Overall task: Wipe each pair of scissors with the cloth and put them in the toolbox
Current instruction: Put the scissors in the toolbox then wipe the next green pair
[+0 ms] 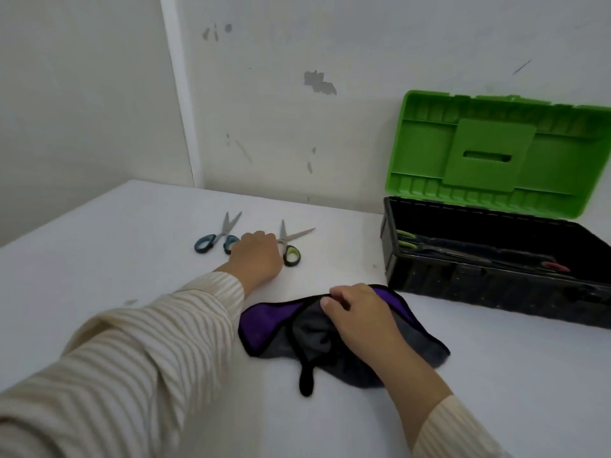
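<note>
From the head view, our left hand (256,256) reaches over the green-handled scissors (291,246); whether its grip has closed on a handle we cannot tell. Our right hand (360,314) pinches the cloth (264,328) on the worktop (132,246), likely readying it for wiping. We count two pairs outside, the other being the blue-handled scissors (216,236), and one open toolbox (496,279) beside them with tools already inside.

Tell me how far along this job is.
Done: the toolbox already holds green-handled tools, possibly scissors. In hand: left hand reaches the green scissors; right hand rests on the cloth. Left: both table pairs, including the blue scissors.
</note>
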